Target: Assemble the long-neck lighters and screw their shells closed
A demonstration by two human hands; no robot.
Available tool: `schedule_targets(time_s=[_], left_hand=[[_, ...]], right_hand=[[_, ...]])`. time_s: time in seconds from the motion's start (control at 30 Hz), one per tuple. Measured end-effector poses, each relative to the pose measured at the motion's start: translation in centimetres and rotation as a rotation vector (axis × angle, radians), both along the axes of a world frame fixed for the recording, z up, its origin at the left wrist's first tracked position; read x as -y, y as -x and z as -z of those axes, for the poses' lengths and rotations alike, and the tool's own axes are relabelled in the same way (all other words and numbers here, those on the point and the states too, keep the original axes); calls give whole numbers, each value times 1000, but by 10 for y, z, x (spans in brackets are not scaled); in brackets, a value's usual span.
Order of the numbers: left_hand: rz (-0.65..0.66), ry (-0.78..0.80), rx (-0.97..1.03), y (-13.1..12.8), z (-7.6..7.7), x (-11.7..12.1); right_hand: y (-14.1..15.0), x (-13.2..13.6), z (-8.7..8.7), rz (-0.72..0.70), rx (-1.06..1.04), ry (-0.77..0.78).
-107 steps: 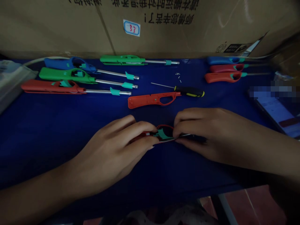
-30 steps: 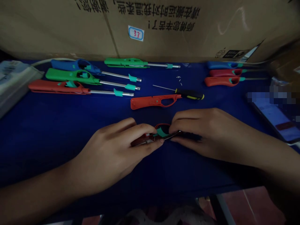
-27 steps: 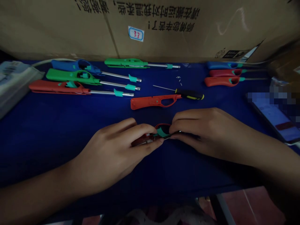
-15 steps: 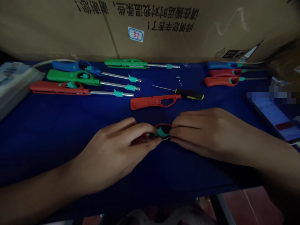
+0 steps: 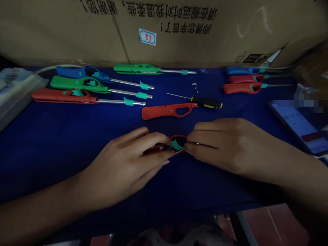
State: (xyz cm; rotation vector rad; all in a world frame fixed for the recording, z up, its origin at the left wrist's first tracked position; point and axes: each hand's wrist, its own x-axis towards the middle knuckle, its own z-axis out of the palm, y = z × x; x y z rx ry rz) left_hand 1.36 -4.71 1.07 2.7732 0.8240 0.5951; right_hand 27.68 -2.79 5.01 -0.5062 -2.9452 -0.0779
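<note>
Between my hands is a red lighter body [image 5: 179,137], its shell off, with a green trigger [image 5: 176,145] in the finger loop. Over its left part, my left hand [image 5: 130,160] pinches it by the trigger with thumb and finger. At the loop's right end, my right hand [image 5: 220,145] is closed on the body; a bit of bright metal shows between its fingers. Both hands hide most of the body. Just beyond them lies a loose red half shell [image 5: 164,111], its inner side up, beside a black and yellow screwdriver [image 5: 207,102].
Several small screws [image 5: 195,87] lie behind the screwdriver. Long-necked lighters, including a red one [image 5: 61,95] and a green one [image 5: 138,69], lie at the left and back. More lighters [image 5: 242,89] and a phone [image 5: 299,126] are at right. A cardboard box [image 5: 174,48] stands behind.
The fingers of my right hand have shifted slightly, and bright metal now shows between them. My left hand keeps its pinch, with its lower fingers moved a little. The other things lie as before.
</note>
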Motion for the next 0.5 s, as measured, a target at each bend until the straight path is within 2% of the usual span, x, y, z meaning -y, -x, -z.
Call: schedule_targets(time_s=[0.17, 0.33, 0.5], left_hand=[[21, -32, 34, 0, -1, 0], [58, -94, 18, 0, -4, -1], [80, -87, -16, 0, -5, -1]], right_hand=[[0, -2, 4, 34, -32, 74], [-2, -7, 11, 136, -122, 312], [-4, -9, 10, 196, -167, 527]])
